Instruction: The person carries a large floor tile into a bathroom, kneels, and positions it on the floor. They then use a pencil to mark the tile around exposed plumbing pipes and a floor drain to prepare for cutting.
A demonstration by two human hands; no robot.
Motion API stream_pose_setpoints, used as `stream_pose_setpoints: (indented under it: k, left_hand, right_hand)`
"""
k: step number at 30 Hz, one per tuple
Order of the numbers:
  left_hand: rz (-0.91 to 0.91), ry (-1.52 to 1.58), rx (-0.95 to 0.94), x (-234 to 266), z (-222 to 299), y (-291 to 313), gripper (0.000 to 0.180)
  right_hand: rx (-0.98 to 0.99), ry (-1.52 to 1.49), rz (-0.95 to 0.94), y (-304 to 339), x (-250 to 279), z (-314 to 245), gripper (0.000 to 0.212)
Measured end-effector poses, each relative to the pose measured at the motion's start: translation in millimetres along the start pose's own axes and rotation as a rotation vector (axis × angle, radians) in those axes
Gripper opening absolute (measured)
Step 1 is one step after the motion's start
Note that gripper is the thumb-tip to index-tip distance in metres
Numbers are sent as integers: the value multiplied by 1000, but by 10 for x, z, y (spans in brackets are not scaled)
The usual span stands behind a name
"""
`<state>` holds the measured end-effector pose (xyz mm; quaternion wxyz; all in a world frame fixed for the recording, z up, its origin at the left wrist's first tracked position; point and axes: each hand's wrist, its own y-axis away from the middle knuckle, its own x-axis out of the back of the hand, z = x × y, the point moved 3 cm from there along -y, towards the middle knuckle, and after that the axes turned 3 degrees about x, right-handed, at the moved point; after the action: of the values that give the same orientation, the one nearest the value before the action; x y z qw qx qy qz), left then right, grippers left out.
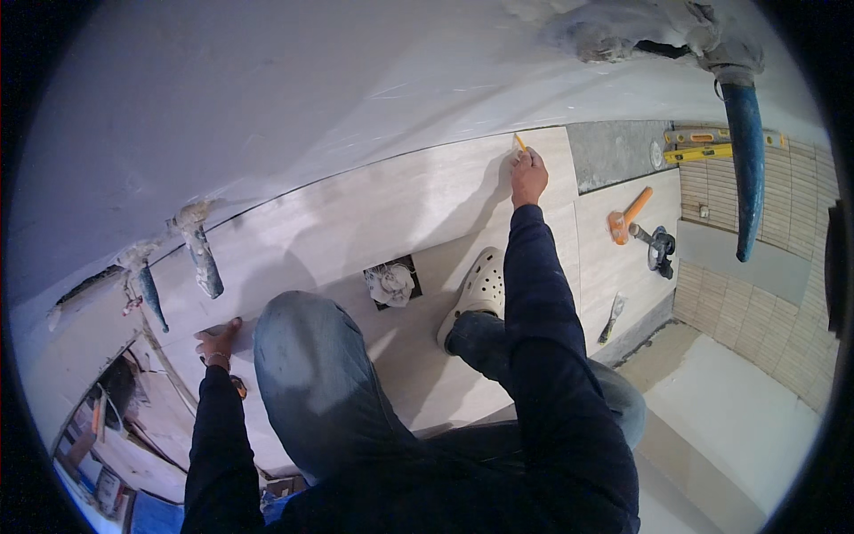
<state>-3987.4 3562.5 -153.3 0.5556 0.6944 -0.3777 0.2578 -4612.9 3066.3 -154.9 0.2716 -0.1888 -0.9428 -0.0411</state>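
Observation:
My right hand (528,181) reaches far forward and pinches a yellow pencil (520,141). The pencil's tip meets the pale, wood-look tile (418,196) close to the white wall. My left hand (219,343) rests at the left end of the tiled surface, thumb apart from the fingers; its fingertips are partly hard to make out. Beside the left wrist lies a small orange-and-black tool (238,386), mostly hidden by the sleeve. Between my knee and my right arm, a white clog (480,285) on my foot stands on the tiles.
White stuff fills a square cutout (390,283) in the tiles. To the right lie an orange-handled mallet (630,216), a black suction-cup lifter (660,249), a scraper (612,319) and yellow spirit levels (698,154). Blue-wrapped pipes (745,169) stick out from the wall.

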Motion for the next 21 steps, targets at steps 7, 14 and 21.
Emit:
stream_pose_setpoints:
  k: [7,14,21]
  left_hand:
    - [19,-1,-10,-52,-3,-38,144]
    - [18,53,-5,-6,-31,19,143]
    - [83,-7,-24,-97,-53,-134,148]
  right_hand:
    - [60,27,-18,-53,25,26,35]
    - [78,101,-25,-59,-37,74,35]
    - [99,110,9,-102,2,124,34]
